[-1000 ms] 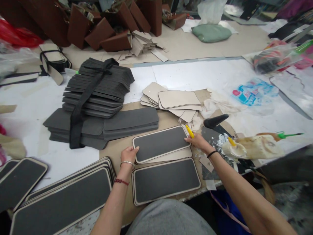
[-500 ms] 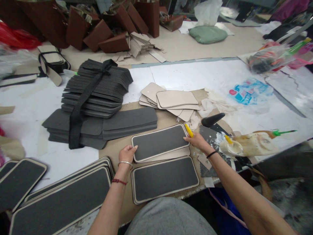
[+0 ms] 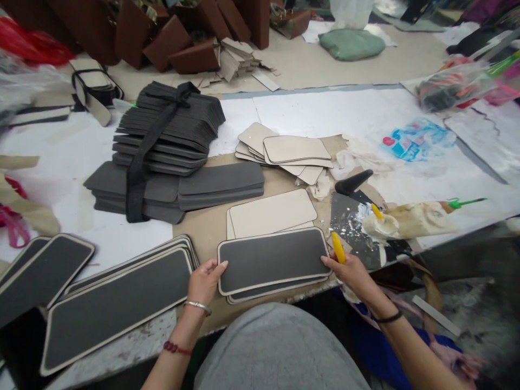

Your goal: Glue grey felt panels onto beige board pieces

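The dark panel [image 3: 274, 260], edged in a pale border, is located at the near side of the counter [image 3: 138, 341], directly in front of the person. Left hand [image 3: 205, 281]: fingers grasping the panel's left end, thumb on the upper face. Right hand [image 3: 350, 273]: fingers grasping the right end, thumb likewise on top; a yellow implement [image 3: 338, 247] is also held in this hand, its other end hidden. A lower panel [image 3: 280, 290] shows beneath the near edge; whether the two touch cannot be determined.

Just beyond the held panel lie overlapping cream panels [image 3: 270, 211]. To the left, a pile of bordered panels [image 3: 117, 303] is noted near the left hand. Farther off at left stands a bundle of dark sheets [image 3: 195, 124], bound by a black strap [image 3: 142, 162]. Smaller cream pieces [image 3: 298, 149] lie in a loose heap to its right. At right, beyond the right hand, a dark board [image 3: 345, 216] bears white smears.
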The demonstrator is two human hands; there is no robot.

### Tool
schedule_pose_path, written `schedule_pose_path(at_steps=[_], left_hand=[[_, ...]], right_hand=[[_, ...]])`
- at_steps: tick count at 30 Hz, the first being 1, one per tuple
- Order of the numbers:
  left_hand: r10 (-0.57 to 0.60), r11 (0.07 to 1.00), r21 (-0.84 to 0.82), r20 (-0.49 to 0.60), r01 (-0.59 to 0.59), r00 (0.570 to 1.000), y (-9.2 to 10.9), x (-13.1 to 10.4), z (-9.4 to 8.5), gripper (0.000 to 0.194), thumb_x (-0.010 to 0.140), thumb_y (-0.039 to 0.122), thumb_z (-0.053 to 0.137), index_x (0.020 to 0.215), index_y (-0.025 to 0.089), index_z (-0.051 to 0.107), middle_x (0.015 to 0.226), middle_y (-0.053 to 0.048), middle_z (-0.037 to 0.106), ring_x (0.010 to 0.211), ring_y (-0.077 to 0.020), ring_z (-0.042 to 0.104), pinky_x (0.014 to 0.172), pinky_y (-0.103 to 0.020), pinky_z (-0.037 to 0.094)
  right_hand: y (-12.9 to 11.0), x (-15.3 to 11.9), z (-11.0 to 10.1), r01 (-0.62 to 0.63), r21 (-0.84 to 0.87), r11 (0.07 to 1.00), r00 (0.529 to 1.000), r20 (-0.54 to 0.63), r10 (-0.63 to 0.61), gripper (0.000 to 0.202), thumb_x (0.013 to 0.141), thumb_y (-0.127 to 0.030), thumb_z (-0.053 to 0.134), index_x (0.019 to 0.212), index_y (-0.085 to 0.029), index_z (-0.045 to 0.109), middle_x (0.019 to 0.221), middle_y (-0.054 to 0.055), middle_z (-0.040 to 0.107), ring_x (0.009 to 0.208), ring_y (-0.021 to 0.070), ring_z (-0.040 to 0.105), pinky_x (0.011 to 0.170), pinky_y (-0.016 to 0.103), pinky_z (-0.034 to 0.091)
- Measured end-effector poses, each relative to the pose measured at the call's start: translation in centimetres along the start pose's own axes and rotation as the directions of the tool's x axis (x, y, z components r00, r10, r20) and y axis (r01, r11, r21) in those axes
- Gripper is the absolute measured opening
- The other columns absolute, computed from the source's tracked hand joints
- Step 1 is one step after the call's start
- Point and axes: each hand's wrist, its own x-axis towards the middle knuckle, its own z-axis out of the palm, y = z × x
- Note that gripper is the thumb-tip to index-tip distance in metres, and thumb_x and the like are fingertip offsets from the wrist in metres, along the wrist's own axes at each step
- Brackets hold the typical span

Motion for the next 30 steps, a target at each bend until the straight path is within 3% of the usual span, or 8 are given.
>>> schedule_pose_path(at_steps=[7,17,22,25,27,30], left_hand=[[0.030,0.993,0.117,-0.014,-0.028,0.999,-2.8,-0.8,0.2,0.041,0.049,0.057,0.063,0.053,0.018,0.052,0.047,0.004,0.051,0.048,-0.0109,0.046,0.049,-0.023,0.037],[0.170,0.931,0.335,-0.043,-0.146,0.984,-3.9,0.0,0.5,0.042,0.055,0.058,0.058,0.048,0.018,0.047,0.041,0.006,0.040,0.045,-0.0092,0.037,0.046,-0.022,0.030],[0.168,0.879,0.458,-0.036,-0.133,0.985,-3.6,-0.1,0.7,0.035,0.061,0.051,0.053,0.048,0.019,0.045,0.042,0.005,0.044,0.045,-0.0114,0.042,0.048,-0.024,0.031],[0.188,0.804,0.582,-0.061,-0.119,0.980,-3.5,-0.3,0.4,0.026,0.064,0.045,0.054,0.061,0.019,0.052,0.049,0.003,0.052,0.050,-0.0151,0.050,0.052,-0.026,0.037],[0.291,0.732,0.662,-0.090,-0.162,0.952,-3.3,-0.4,0.1,0.025,0.066,0.042,0.055,0.072,0.018,0.055,0.060,-0.001,0.057,0.058,-0.0184,0.055,0.060,-0.030,0.043],[0.515,0.608,0.715,-0.025,-0.345,0.857,-2.8,0.1,0.2,0.023,0.074,0.039,0.050,0.081,0.017,0.056,0.074,-0.005,0.059,0.073,-0.0210,0.057,0.071,-0.035,0.047]], right_hand=[[2.4,-1.5,1.4,-0.027,0.019,0.999,1.000,0.005,0.027,0.031,0.059,-0.048,0.056,0.056,-0.021,0.041,0.051,-0.006,0.036,0.050,0.0089,0.035,0.050,0.023,0.032],[3.0,-0.6,1.8,0.038,-0.046,0.998,0.999,0.002,-0.038,0.030,0.059,-0.046,0.054,0.051,-0.021,0.039,0.048,-0.004,0.038,0.048,0.0104,0.038,0.048,0.023,0.031],[3.4,-0.3,1.9,0.041,-0.202,0.978,0.999,0.009,-0.040,0.026,0.063,-0.044,0.052,0.053,-0.021,0.044,0.048,-0.003,0.046,0.049,0.0132,0.046,0.049,0.024,0.034],[2.9,-0.5,1.3,0.067,-0.358,0.931,0.996,-0.027,-0.082,0.023,0.068,-0.043,0.050,0.062,-0.021,0.052,0.057,0.001,0.056,0.057,0.0165,0.053,0.056,0.026,0.037],[2.0,-0.6,0.5,0.095,-0.439,0.893,0.988,-0.066,-0.138,0.025,0.074,-0.043,0.044,0.066,-0.021,0.054,0.061,0.003,0.058,0.059,0.0173,0.054,0.058,0.027,0.038],[-0.7,-0.2,-0.8,0.107,-0.458,0.882,0.968,-0.153,-0.197,0.036,0.079,-0.048,0.035,0.069,-0.019,0.054,0.062,0.005,0.058,0.059,0.0179,0.054,0.059,0.028,0.038]])
